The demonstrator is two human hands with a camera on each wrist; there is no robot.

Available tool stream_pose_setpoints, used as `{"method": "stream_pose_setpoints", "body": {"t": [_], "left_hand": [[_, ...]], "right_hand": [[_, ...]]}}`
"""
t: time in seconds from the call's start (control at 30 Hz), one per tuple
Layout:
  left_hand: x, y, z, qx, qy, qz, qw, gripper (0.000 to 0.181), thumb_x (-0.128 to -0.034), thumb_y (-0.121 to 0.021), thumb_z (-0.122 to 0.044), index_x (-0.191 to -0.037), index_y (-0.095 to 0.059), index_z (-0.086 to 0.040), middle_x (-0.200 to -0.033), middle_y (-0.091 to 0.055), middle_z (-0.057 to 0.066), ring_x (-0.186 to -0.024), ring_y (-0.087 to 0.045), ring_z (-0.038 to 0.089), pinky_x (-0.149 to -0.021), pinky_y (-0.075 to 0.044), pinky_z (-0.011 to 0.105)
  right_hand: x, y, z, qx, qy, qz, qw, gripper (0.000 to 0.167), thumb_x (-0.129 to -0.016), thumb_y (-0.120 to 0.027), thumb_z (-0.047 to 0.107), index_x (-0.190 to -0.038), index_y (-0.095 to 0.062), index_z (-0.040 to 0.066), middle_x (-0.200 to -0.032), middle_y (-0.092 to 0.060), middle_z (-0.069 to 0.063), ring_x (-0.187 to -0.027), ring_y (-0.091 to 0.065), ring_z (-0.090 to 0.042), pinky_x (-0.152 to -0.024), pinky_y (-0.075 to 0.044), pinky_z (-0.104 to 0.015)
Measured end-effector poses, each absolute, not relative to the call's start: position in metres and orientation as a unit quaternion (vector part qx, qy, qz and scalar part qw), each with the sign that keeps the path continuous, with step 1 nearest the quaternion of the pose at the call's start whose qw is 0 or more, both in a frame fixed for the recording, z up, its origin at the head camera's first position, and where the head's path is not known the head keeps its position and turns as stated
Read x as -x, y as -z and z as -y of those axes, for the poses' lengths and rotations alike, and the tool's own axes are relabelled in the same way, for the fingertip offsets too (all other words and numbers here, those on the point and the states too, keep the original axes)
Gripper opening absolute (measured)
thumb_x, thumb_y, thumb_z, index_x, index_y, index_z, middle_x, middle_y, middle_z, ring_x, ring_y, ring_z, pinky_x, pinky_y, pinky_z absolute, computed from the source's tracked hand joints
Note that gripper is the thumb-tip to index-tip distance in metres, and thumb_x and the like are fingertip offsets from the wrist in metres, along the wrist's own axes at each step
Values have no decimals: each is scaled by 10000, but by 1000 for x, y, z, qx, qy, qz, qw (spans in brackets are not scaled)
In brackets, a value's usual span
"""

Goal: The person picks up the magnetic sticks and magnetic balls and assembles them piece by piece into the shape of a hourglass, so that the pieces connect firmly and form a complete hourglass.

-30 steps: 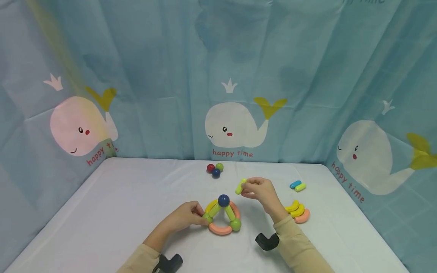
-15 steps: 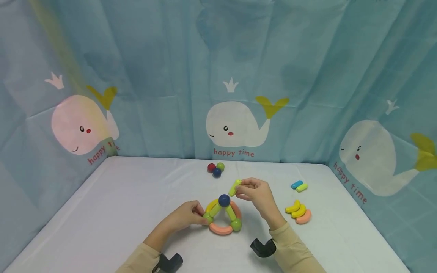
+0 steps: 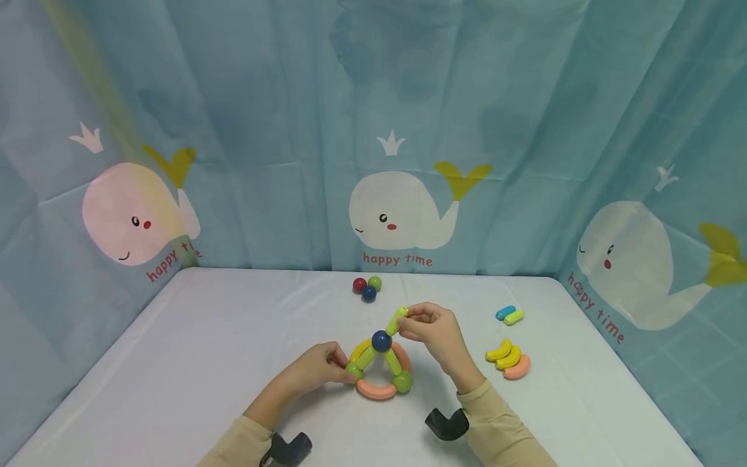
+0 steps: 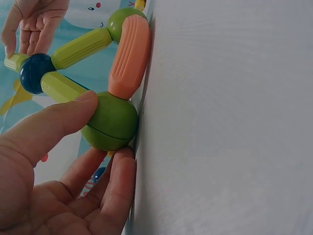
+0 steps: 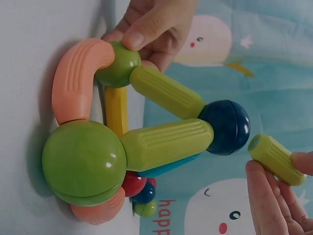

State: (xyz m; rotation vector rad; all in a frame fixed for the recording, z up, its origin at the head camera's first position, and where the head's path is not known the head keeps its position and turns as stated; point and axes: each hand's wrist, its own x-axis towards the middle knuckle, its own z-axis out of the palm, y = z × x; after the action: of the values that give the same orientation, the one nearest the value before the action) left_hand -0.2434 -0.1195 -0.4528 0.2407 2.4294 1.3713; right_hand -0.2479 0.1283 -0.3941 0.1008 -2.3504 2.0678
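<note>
One ball-and-stick frame (image 3: 393, 363) midway between the side edges of the white table (image 3: 192, 337)

The left hand (image 3: 315, 368) grips a green ball (image 3: 353, 371) at its base, thumb against fingers; the right hand (image 3: 433, 327) pinches a yellow-green stick (image 3: 395, 322) just beside the top blue ball (image 3: 382, 341). Three loose balls (image 3: 369, 294) lie near the far edge, two short sticks (image 3: 514, 318) and three curved pieces (image 3: 508, 358) toward the right.

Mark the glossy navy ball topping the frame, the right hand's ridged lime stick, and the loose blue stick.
Glossy navy ball (image 5: 227, 128), right wrist view: middle of its side.
Ridged lime stick (image 5: 275, 158), right wrist view: middle of the shaft.
Loose blue stick (image 3: 506, 313), head view: its visible middle.
</note>
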Motion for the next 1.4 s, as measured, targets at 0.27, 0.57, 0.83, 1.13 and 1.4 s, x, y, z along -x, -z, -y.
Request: {"method": "stream_pose_setpoints", "body": {"t": [0.27, 0.57, 0.83, 1.13, 1.4], "left_hand": [[243, 452, 120, -87, -483, -855, 168, 312, -760, -850, -181, -918, -612, -54, -872, -637, 37, -806, -521, 174, -678, -432, 274], [244, 455, 120, -89, -487, -852, 170, 314, -763, -850, -182, -922, -611, -54, -872, -639, 36, -808, -521, 176, -680, -434, 274], [244, 455, 120, -87, -491, -850, 169, 315, -759, -850, -180, -921, -610, -57, -880, -639, 35, -816, -522, 174, -688, -433, 274], [244, 454, 119, -87, -486, -853, 168, 316, -762, -849, -187, -922, -609, -58, -884, -639, 33, -816, -515, 175, -685, -425, 274], [243, 454, 119, -84, -483, -855, 168, 314, -763, -848, -184, -927, -613, -56, -878, -639, 34, -807, -518, 172, -676, -433, 269]], "right_hand": [[248, 395, -128, -35, -659, 751, 22, 204, -843, -755, 67, -1004, -682, -35, -920, -721, -126, -814, -729, -180, -760, -618, -295], [246, 395, -126, -37, -661, 749, 25, 203, -843, -758, 68, -1003, -685, -34, -917, -723, -127, -813, -728, -181, -766, -618, -298], [244, 395, -126, -44, -658, 751, 32, 204, -846, -760, 78, -1002, -686, -31, -917, -723, -131, -815, -729, -180, -768, -617, -290], [244, 397, -124, -57, -657, 751, 32, 195, -844, -754, 57, -1001, -684, -35, -931, -722, -138, -828, -724, -183, -773, -615, -276], [245, 399, -126, -60, -647, 760, 7, 221, -845, -764, 96, -1020, -690, -17, -962, -728, -121, -862, -724, -186, -803, -614, -295]]}}
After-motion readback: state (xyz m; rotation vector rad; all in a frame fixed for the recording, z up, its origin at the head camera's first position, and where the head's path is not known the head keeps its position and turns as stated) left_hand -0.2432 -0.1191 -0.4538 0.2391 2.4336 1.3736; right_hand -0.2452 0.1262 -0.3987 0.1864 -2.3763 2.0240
